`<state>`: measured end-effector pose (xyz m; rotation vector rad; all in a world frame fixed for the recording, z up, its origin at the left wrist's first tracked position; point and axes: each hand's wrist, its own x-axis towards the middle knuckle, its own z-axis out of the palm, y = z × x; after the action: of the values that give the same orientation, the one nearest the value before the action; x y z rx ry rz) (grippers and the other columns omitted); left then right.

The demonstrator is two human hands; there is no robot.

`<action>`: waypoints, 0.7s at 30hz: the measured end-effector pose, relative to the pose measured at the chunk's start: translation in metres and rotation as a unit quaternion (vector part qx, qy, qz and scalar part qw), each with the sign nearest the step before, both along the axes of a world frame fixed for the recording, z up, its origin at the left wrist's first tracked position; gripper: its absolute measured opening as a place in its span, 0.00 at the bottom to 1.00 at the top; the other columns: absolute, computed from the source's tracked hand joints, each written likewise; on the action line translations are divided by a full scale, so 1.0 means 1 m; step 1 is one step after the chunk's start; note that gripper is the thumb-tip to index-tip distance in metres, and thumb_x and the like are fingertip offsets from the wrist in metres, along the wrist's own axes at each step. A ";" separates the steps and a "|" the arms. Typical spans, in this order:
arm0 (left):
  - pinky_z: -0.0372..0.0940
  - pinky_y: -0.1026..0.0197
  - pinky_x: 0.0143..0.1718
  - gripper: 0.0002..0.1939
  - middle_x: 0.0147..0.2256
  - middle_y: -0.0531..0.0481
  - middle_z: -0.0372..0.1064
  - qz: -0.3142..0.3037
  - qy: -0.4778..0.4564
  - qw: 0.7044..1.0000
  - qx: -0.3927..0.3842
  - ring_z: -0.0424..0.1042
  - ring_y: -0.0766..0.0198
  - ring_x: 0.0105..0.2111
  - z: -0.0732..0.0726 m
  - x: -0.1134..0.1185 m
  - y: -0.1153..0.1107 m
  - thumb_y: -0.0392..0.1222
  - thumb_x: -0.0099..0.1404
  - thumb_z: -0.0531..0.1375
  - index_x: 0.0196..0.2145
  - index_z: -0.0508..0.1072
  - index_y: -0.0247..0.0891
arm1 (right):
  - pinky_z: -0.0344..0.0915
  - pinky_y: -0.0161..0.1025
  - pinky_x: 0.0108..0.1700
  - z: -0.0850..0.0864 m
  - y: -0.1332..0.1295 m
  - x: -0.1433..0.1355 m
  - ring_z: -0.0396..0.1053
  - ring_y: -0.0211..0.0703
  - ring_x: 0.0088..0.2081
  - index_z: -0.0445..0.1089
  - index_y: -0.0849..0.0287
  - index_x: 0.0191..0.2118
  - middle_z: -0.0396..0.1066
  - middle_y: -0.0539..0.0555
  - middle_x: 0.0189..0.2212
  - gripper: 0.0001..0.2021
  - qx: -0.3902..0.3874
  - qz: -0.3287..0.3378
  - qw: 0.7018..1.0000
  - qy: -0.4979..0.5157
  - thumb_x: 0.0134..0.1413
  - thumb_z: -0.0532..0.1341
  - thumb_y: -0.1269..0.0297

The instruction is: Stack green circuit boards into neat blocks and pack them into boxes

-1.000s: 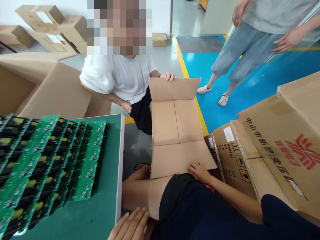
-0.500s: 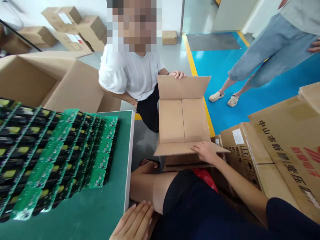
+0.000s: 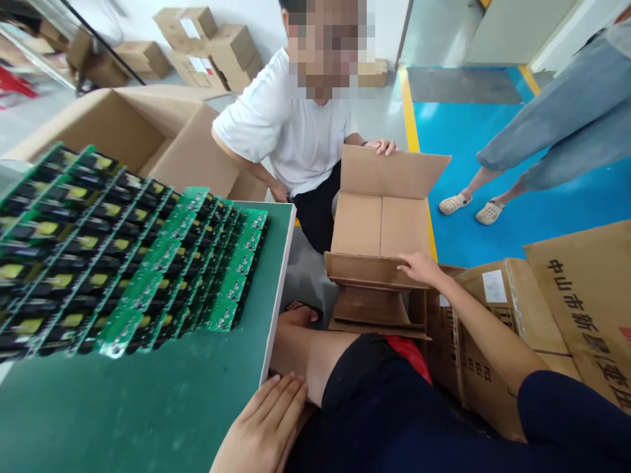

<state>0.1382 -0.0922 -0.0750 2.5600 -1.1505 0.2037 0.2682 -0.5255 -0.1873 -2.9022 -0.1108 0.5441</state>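
An open cardboard box (image 3: 379,226) stands in front of me, its two inner bottom panels meeting at a seam. My right hand (image 3: 421,268) is at the near edge of this box, fingers pressed together on the near flap. The far flap stands up, and another person's hand (image 3: 382,146) rests on its top edge. My left hand (image 3: 273,414) lies flat on my leg beside the green table's corner, fingers stretched out and holding nothing. On the green table (image 3: 162,407) are rows of green circuit boards (image 3: 142,282) with black and yellow parts.
A person in a white shirt (image 3: 305,131) crouches beyond the box. Another person's legs (image 3: 547,144) are at the right. Printed cartons (image 3: 586,289) stand at my right. A large open carton (image 3: 197,151) is behind the table, with stacked boxes (image 3: 231,56) farther back.
The near flap has folded down toward me, and my right hand has moved with it. The view has turned left, so the table and boards appear farther right. My left hand stays on my leg.
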 end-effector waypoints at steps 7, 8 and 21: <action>0.58 0.55 0.57 0.24 0.43 0.47 0.78 0.046 -0.019 0.996 0.075 0.74 0.60 0.45 0.000 -0.013 -0.010 0.36 0.72 0.41 0.42 0.78 0.36 | 0.47 0.58 0.67 -0.009 0.037 -0.047 0.48 0.55 0.68 0.62 0.63 0.63 0.58 0.64 0.64 0.23 0.047 0.007 0.972 -0.232 0.65 0.48 0.68; 0.58 0.55 0.57 0.24 0.42 0.47 0.78 0.052 -0.019 0.996 0.077 0.74 0.61 0.45 0.002 -0.014 -0.012 0.36 0.72 0.41 0.41 0.78 0.36 | 0.45 0.56 0.68 -0.019 0.047 -0.054 0.46 0.53 0.69 0.60 0.62 0.64 0.56 0.63 0.65 0.24 0.069 0.029 0.979 -0.191 0.66 0.47 0.68; 0.56 0.58 0.59 0.23 0.42 0.48 0.78 0.088 -0.032 0.992 0.089 0.73 0.63 0.46 0.001 -0.013 -0.015 0.36 0.72 0.42 0.42 0.77 0.35 | 0.67 0.55 0.55 -0.180 0.073 -0.105 0.68 0.56 0.56 0.53 0.59 0.68 0.66 0.68 0.57 0.34 0.034 0.126 0.942 0.310 0.56 0.62 0.72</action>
<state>0.1252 -0.1074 -0.0740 2.8340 -1.0051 0.2349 0.1627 -0.4528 -0.3676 -2.5167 -0.3994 1.4285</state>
